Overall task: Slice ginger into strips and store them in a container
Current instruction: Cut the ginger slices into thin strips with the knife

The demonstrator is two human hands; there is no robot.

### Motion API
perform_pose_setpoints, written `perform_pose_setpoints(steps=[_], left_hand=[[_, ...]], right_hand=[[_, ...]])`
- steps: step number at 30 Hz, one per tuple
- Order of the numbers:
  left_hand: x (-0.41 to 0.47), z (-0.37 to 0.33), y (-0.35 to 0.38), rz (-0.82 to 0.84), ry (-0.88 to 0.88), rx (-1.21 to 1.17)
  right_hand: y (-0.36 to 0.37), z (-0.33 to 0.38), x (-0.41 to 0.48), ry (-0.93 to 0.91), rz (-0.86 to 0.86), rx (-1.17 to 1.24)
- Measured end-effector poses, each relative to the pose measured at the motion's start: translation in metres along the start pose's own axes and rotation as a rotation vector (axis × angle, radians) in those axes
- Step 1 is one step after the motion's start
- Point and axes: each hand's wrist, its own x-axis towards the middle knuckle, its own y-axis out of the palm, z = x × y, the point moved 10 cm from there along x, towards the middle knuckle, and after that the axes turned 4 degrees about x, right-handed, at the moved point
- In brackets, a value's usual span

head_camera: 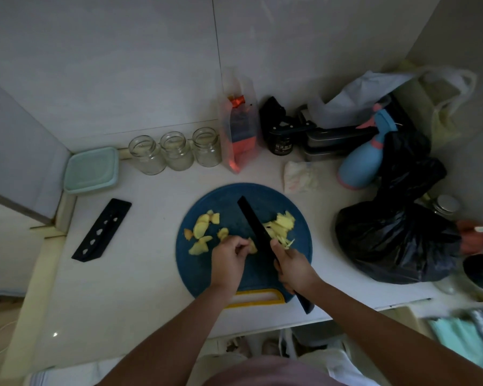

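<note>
Fingers (241,243) of the left hand (227,263) are curled and pinched on one ginger slice (252,246), pressing it to the cutting board (226,201). Fingers of the right hand (292,267) are wrapped closed around the handle of the black knife (253,222); the blade lies across the board just right of the pinched slice.

Ginger on the round blue board, in two groups:
- Left of the blade: loose flat slices (202,227), about seven pieces, count uncertain.
- Right of the blade: one pile of cut strips (280,225), too overlapped to count.

Other items on the bench (140,274):
- Three empty glass jars (176,150), without lids, in a row along the back wall.
- One pale green lidded container (91,169) in the left back corner.
- One black knife sheath (102,229) with cut-outs, left of the board and well apart from it.
- One blue spray bottle (364,160) with pink trim.
- One black plastic bag (396,240) at right.
- One dark jar (280,144) bearing a pale label; the print is too small to read.
- One clear packet (239,126) with red and blue contents; no legible writing.
</note>
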Motion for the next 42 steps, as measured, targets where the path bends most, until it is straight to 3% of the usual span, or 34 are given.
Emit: perform_pose_setpoints(steps=[14,27,42], left_hand=[[0.001,-0.001,0.000,-0.002,-0.007,0.034],[0.003,-0.003,0.003,0.029,0.023,0.109],[0.005,0.004,0.002,0.045,-0.026,0.070]], right_hand=[[0.010,0.010,-0.016,-0.069,0.091,-0.138],[0.017,0.010,-0.015,-0.145,0.001,-0.389],[0.029,0.007,-0.002,-0.117,-0.006,-0.454]])
